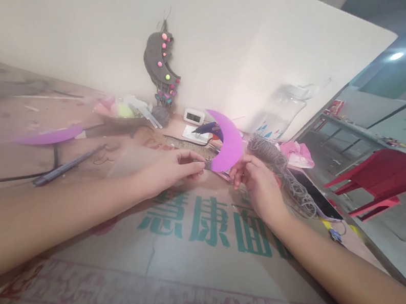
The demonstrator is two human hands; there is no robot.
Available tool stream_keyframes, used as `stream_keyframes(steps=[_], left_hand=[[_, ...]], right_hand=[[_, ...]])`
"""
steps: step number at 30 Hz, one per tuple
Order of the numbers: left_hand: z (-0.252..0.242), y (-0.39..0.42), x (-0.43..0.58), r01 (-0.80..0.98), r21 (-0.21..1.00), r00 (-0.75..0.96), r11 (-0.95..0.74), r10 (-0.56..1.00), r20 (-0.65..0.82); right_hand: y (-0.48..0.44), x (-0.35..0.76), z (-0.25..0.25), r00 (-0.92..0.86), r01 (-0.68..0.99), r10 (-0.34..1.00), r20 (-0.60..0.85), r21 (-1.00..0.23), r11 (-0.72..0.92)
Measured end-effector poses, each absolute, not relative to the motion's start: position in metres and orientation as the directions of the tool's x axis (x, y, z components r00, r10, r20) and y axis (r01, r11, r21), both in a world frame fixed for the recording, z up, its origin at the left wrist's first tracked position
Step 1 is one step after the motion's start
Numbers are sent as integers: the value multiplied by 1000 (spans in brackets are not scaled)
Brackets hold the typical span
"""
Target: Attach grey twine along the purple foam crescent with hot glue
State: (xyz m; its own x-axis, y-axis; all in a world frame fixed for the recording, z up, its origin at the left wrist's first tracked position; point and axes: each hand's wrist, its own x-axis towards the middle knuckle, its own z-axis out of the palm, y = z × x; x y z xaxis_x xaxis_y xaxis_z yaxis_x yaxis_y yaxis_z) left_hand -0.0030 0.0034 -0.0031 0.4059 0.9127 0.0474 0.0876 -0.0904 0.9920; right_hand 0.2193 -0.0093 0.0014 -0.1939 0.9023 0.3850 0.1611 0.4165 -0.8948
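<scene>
A purple crescent moon cutout (230, 146) stands upright between my hands, its lower tip wrapped in something grey like yarn. My left hand (185, 165) is closed in a pinch on that wrapped tip. Just right of the crescent is my right hand (251, 178), fingers curled together; what they hold, if anything, is too small to make out. Behind it a bundle of grey yarn (271, 153) lies loosely, trailing loops to the right. Behind the crescent, a dark blue glue gun (209, 129) rests on a white piece of paper.
Against the wall hangs a grey yarn-wrapped moon (158, 59) with coloured pompoms. A small white clock (194, 116), a clear plastic jar (282, 111) and a phone (313, 194) stand or lie around. Left are another purple piece (52, 136) and a dark pen-like stick (68, 166). Beyond is a red chair (385, 177).
</scene>
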Motion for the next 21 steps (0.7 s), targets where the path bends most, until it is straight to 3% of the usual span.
stream_keyframes(steps=[9,21], left_hand=[[-7,3,-3,225,968,399,-109,917,11],[1,-1,-2,329,873,498,-360,852,163]], right_hand=[[-16,213,0,-233,403,918,320,-827,391],[-21,211,4,-286,398,910,299,-827,397]])
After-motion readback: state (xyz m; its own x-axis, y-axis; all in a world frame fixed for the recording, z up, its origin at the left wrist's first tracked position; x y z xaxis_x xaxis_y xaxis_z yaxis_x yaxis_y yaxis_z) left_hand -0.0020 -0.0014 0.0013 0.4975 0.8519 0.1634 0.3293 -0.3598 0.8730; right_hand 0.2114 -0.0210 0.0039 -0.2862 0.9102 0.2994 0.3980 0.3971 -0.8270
